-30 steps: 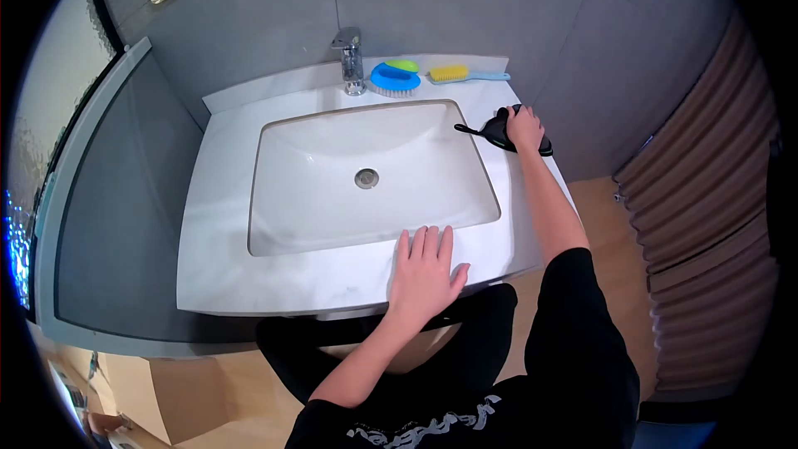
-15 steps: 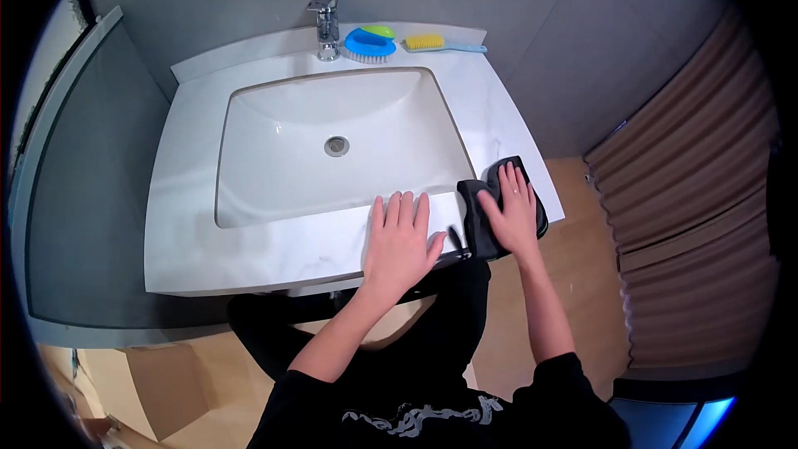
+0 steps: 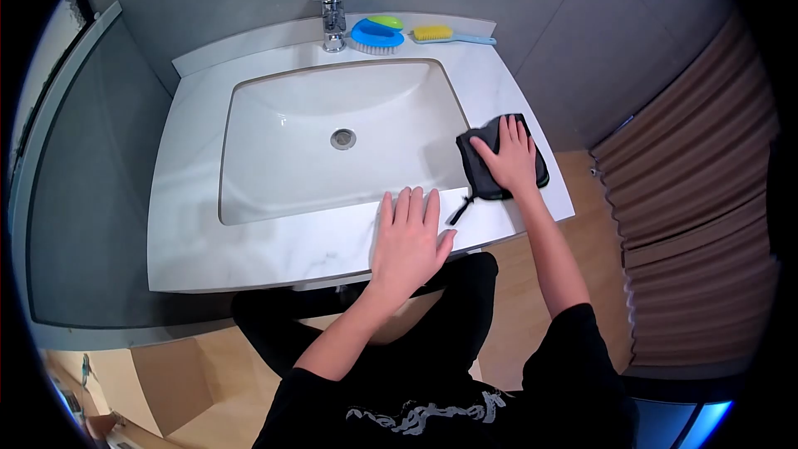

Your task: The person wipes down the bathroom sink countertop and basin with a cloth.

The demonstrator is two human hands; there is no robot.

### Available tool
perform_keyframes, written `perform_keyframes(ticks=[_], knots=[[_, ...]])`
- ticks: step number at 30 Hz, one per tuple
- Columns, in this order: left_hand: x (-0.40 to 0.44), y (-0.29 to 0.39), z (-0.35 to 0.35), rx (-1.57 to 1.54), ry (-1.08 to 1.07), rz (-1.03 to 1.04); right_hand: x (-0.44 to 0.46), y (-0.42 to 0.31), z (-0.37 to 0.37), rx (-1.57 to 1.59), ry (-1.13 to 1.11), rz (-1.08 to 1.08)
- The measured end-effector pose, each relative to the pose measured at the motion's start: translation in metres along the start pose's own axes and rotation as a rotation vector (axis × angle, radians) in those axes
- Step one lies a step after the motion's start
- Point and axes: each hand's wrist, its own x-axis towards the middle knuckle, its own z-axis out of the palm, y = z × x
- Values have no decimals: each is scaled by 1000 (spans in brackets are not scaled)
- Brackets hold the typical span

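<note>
Cloth (image 3: 480, 168), black and apparently folded, lies in the head view on the right-hand strip of the white counter (image 3: 266, 256), between the sink (image 3: 274, 150) and the counter's right edge, its left side reaching the sink's rim. A thin black loop (image 3: 459, 211) trails from its near corner onto the counter, toward the left hand (image 3: 407, 243). The right hand (image 3: 512, 158) rests palm down on top of the cloth, fingers stretched out and thumb spread to the left; it presses flat and is not clenched round anything, though whether the palm touches all over cannot be told. The left hand is likewise unclenched and grips nothing: it lies palm down on the front strip of the counter, fingertips at the sink's near rim, thumb angled toward the loop but apart from it. A round metal drain (image 3: 343, 140) sits in the sink's floor. Behind the sink stands a chrome faucet (image 3: 333, 18), upright, and just to its right a blue and green brush (image 3: 376, 36) rests bristles down. Farther right lies a pale blue brush (image 3: 453, 35) with yellow bristles. A brown pleated curtain (image 3: 698, 224) hangs at the far right, well apart from both hands.
</note>
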Motion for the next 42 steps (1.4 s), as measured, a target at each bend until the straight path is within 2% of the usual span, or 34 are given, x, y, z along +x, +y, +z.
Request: perform_keyframes(ticks=[8, 27, 33, 42], knots=[[2, 1, -3, 1, -28, -3, 79, -15, 23, -3, 9, 129], [9, 5, 0, 25, -48, -44, 233, -19, 65, -37, 8, 258], [9, 6, 1, 40, -36, -33, 236, -15, 71, -20, 46, 254], [5, 4, 2, 40, -12, -9, 184, -16, 48, 17, -5, 211]])
